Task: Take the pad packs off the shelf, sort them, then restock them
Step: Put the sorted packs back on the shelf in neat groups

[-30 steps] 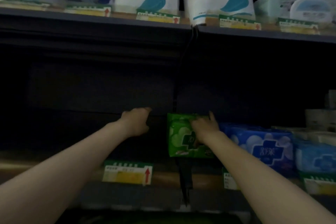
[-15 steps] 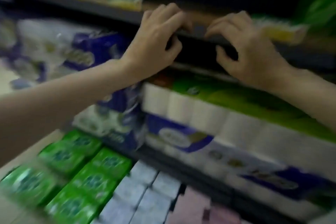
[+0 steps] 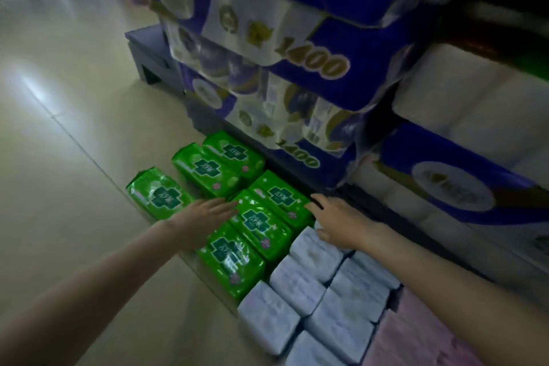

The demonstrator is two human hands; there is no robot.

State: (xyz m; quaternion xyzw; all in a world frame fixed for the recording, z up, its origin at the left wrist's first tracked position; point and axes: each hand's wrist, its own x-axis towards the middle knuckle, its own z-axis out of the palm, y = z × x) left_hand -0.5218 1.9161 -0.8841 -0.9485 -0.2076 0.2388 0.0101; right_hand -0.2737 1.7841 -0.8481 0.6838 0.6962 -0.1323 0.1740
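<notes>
Both hands have dropped from the shelf lip to the floor: left hand (image 3: 205, 218) flat, fingers straight, over glossy green pad packs (image 3: 255, 223); right hand (image 3: 337, 224) loosely spread, gripping nothing, at their shelf-side edge. Pale blue packs (image 3: 312, 291) blur; pink packs (image 3: 416, 336) run off-frame beside wrapped tissue bundles (image 3: 297, 53).

Both bare arms reach forward and down; the left hand (image 3: 205, 214) and right hand (image 3: 335, 221) are spread flat, fingers straight.
</notes>
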